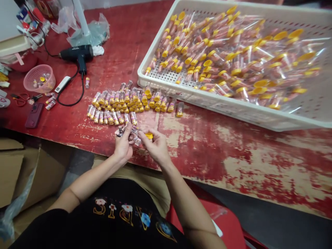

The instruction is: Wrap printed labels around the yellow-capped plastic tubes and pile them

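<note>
My left hand (123, 144) is closed on a bunch of small printed clear plastic sleeves (120, 131) near the table's front edge. Close by on its right, my right hand (157, 147) has its fingers bent around a small clear tube whose yellow cap (149, 136) shows between thumb and fingers. The tube's other end meets the sleeves between both hands; whether it is inside one I cannot tell. Just beyond the hands lie many small labelled tubes with yellow caps (121, 100), packed in rows. One capped tube (180, 109) lies at the right end of the rows.
A large white perforated tray (207, 112) full of yellow-capped tubes covers the back right of the red table (207, 152). At the left are a black heat gun (80, 55) with its cord, a pink basket (28, 81), a phone (34, 115) and red-handled scissors (20, 99).
</note>
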Demonstrator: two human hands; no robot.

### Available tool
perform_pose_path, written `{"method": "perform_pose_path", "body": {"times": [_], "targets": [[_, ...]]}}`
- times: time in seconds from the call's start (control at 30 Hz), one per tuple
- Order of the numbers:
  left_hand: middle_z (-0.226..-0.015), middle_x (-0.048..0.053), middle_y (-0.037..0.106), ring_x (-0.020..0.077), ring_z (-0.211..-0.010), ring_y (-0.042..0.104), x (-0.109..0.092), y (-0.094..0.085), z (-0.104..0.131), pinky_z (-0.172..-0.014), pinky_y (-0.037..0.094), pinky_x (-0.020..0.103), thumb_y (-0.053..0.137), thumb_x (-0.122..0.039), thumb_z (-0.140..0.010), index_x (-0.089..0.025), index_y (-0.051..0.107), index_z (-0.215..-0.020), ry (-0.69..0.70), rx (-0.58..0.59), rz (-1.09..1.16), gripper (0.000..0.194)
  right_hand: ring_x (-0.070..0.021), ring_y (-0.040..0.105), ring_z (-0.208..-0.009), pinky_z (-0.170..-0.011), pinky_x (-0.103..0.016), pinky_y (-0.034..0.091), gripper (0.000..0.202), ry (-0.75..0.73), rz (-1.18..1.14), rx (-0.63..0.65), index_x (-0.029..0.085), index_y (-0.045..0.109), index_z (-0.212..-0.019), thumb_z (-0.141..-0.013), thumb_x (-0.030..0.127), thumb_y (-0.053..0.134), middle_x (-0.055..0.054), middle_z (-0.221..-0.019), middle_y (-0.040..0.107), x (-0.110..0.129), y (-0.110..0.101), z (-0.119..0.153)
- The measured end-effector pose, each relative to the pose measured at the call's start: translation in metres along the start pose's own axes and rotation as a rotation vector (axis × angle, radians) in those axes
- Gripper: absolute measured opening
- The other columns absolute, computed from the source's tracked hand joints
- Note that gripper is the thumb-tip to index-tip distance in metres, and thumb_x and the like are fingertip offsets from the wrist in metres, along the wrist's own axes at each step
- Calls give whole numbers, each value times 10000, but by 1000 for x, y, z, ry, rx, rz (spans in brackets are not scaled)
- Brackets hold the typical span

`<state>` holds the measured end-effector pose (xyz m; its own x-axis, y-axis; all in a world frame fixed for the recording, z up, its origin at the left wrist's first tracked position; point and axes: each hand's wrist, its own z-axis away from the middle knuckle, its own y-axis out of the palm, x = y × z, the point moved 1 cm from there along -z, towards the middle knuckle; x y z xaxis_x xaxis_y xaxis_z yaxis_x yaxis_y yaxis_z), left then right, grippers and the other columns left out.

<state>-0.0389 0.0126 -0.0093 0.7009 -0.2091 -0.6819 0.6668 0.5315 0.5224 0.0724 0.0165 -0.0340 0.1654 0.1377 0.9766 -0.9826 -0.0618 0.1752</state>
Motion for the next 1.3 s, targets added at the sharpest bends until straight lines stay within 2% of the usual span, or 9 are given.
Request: {"method": "perform_pose_path", "body": {"times": [0.07,0.17,0.27,0.43,0.63,0.9,1.07,1.2,1.3], "targets": [[-557,-84,472,4,-454,376,-1,1,-1,-390,206,137,964,-355,-425,-147,505,-673,-14,-9,7,562,-77,500,-537,-492,-205,408,324,36,-105,6,214,626,-868,-812,526,690,41,-674,574,-3,-1,6],[-570,-79,488,-1,-443,371,-4,1,-2,-385,195,141,965,-344,-433,-144,519,-685,-52,-42,-9,550,-133,669,-826,-752,-286,567,351,-37,-251,-60,259,638,-1083,-810,467,712,-18,-1008,679,-2,-11,15],[-587,-70,507,0,-445,375,-4,-1,1,-385,193,143,962,-358,-444,-142,527,-697,-85,-42,-24,547,-174,704,-932,-897,-382,579,325,-147,-307,-175,264,641,-1085,-811,408,741,-51,-1101,698,4,-17,25],[-582,-75,491,3,-444,363,2,-2,11,-390,194,145,957,-401,-442,-147,515,-692,-61,10,-65,568,-134,678,-933,-846,-270,567,252,-315,-246,-311,265,706,-1012,-783,326,792,-19,-1008,694,2,-9,35],[-600,-64,498,11,-464,385,7,-8,10,-394,192,152,934,-443,-491,-150,508,-697,-11,16,-149,556,-106,623,-724,-539,-209,511,253,-405,-200,-333,288,709,-1011,-776,323,796,-13,-984,655,-5,-11,49],[-577,-79,472,16,-441,407,0,-7,14,-383,177,151,932,-443,-499,-168,479,-714,-86,90,-180,572,-191,675,-948,-746,-325,624,227,-540,224,-463,262,718,-991,-780,208,782,-54,-1009,661,0,-9,63],[-524,-66,474,21,-416,395,-4,-8,9,-378,168,168,907,-484,-539,-162,488,-661,-48,120,-251,541,-209,680,-993,-735,-368,665,241,-403,58,-331,277,711,-1133,-910,282,620,-78,-1107,656,-5,-16,75],[-567,-43,531,12,-413,388,-4,-10,5,-376,163,169,899,-499,-546,-150,520,-668,-30,101,-277,530,-180,693,-861,-702,-368,668,235,-371,-154,-324,293,730,-1106,-889,344,657,-58,-1064,682,-9,-25,78],[-535,-59,493,17,-408,394,-2,-11,6,-371,170,165,902,-496,-543,-153,508,-656,-39,115,-282,533,-186,687,-893,-700,-364,671,229,-399,-119,-299,284,742,-1092,-874,319,679,-62,-1048,683,-9,-25,75]]}}
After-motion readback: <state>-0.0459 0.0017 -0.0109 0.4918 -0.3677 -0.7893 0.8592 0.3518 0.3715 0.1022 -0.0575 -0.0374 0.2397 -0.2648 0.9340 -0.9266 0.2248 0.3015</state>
